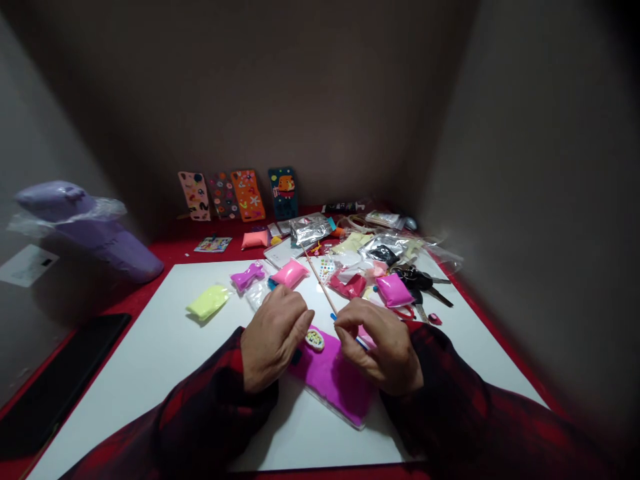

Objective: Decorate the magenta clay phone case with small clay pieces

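- Red cloth (170,243): biggest thing in view, shows past the edges of the wht board (150,360), which lies on it in front of the person.
- Blk slab (65,380): flat, L of the board.
- Purple figure (120,247): far L, partly in clear plastic.
- L hand (275,337): over the upper L part of the magenta case (337,383), fingers curled; can't tell if they grip anything (underside's hidden).
- R hand (383,347): over the case's R side, thumb + index pinched together on a thin blue tool (362,343).
- Case itself: flat on board, set at an angle, partly under both hands; clear rim at near edge.
- 4 decorated phone cases (247,195): propped in a row at back.
- Yellow packet (209,302) on L; pink packet (291,273) behind L hand; magenta packet (394,290) behind R hand.
- Keys (430,287): just R of magenta packet.
- Wooden stick (320,280): slants btwn pink & magenta packets.
- Oval ornament (315,339): pale rim, on the case, btwn hands.
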Available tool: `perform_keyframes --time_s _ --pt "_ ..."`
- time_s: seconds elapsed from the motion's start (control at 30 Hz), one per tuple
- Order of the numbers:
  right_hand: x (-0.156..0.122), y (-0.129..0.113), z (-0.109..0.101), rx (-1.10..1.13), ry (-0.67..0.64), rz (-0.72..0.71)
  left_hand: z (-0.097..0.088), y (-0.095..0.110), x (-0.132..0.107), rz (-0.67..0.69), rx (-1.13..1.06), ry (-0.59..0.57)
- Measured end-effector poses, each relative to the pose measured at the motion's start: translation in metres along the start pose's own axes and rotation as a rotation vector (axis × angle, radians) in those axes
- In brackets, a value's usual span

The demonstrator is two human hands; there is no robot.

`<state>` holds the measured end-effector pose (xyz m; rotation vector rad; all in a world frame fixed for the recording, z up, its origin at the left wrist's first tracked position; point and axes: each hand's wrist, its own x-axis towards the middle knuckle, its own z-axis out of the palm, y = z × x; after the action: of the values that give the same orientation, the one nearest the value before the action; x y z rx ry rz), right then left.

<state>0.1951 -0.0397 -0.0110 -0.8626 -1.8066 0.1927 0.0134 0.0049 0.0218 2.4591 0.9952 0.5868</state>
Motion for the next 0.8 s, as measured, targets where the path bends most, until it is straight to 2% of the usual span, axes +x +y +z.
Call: perform_keyframes --time_s 0.3,0.6,0.8 --pt "0.0 0.0 0.0 -0.003 -0.001 -0.006 0.002 -0.007 -0.001 0.066 -0.04 -0.011" --pt "0.0 0.0 0.0 -0.022 -0.005 -0.006 0.005 -0.01 0.001 0.002 -0.081 -0.009" --pt "0.001 -0.001 0.0 -0.023 -0.006 -0.012 0.007 -0.012 0.001 0.062 -0.08 -0.025"
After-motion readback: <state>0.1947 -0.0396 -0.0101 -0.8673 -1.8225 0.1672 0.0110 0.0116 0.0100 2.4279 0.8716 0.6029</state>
